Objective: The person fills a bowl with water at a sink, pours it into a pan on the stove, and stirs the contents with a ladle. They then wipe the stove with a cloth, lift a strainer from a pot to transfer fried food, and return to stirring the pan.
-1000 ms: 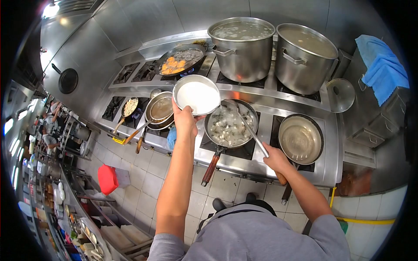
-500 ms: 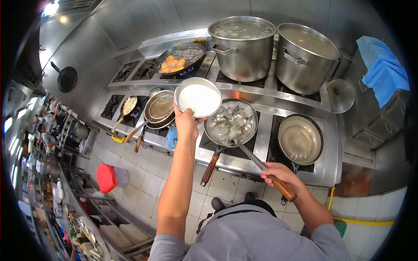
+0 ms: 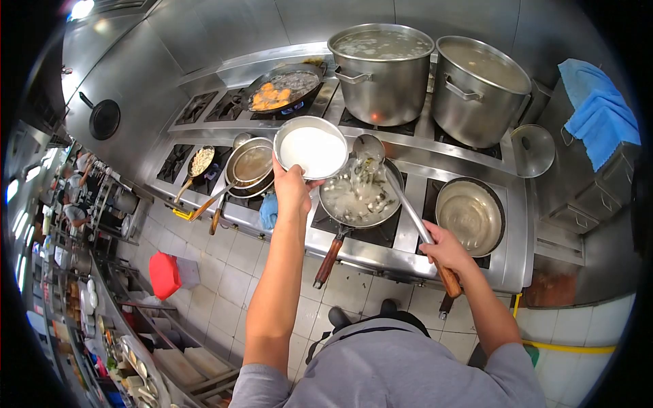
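My left hand (image 3: pixel 294 192) grips a metal bowl (image 3: pixel 310 122) of white liquid (image 3: pixel 313 152), held level just left of a frying pan (image 3: pixel 328 211). In that pan, cloudy liquid with pale and dark green pieces (image 3: pixel 371 183) is splashing up. The pan's wooden handle (image 3: pixel 330 257) points toward me, untouched. My right hand (image 3: pixel 446 247) is closed round the long handle of a ladle (image 3: pixel 407 205) with a wooden grip. The ladle's head is raised at the pan's far rim. My left fingertips under the bowl are partly hidden.
Two large stockpots (image 3: pixel 384 85) of liquid stand behind. A wok (image 3: pixel 252 95) with orange pieces in bubbling liquid sits back left. Left are a strainer over a pan (image 3: pixel 250 163) and a small pan (image 3: pixel 202 162); right is another pan (image 3: pixel 469 214). A blue cloth (image 3: pixel 269 211) hangs at the front edge.
My right hand has moved the ladle's head from the pan's near side to its far rim, and the contents now splash upward. The left hand and bowl have hardly moved.
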The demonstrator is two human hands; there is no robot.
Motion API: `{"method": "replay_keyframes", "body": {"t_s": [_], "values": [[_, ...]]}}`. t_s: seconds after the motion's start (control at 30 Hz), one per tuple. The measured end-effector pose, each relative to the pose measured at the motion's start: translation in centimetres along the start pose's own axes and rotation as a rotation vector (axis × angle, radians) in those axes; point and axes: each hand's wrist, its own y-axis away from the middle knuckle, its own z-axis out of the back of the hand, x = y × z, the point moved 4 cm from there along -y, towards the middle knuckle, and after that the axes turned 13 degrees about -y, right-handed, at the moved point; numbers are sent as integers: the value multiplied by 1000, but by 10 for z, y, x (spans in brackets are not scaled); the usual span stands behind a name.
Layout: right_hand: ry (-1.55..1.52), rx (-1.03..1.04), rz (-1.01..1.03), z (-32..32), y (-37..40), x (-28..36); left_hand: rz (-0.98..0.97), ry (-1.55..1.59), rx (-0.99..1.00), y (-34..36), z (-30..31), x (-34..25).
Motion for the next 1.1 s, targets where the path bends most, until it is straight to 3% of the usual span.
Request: {"method": "replay_keyframes", "body": {"t_s": [0.17, 0.27, 0.37, 0.5, 0.6, 0.8, 0.87, 1.1], "values": [[299, -95, 108, 21, -28, -6, 3, 2, -1, 4, 1, -3], [739, -146, 181, 24, -21, 15, 13, -5, -17, 4, 2, 2], [1006, -148, 123, 30, -15, 18, 26, -9, -9, 5, 3, 5], [1066, -89, 3, 28, 10, 25, 26, 19, 9, 5, 2, 11], [967, -55, -13, 28, 24, 30, 29, 7, 7, 6, 1, 11], [660, 69, -257, 15, 37, 49, 24, 22, 18, 6, 1, 11], [396, 208, -360, 10, 36, 41, 27, 29, 9, 7, 1, 10], [-213, 242, -509, -15, 12, 4, 24, 6, 2, 5, 10, 12]]}}
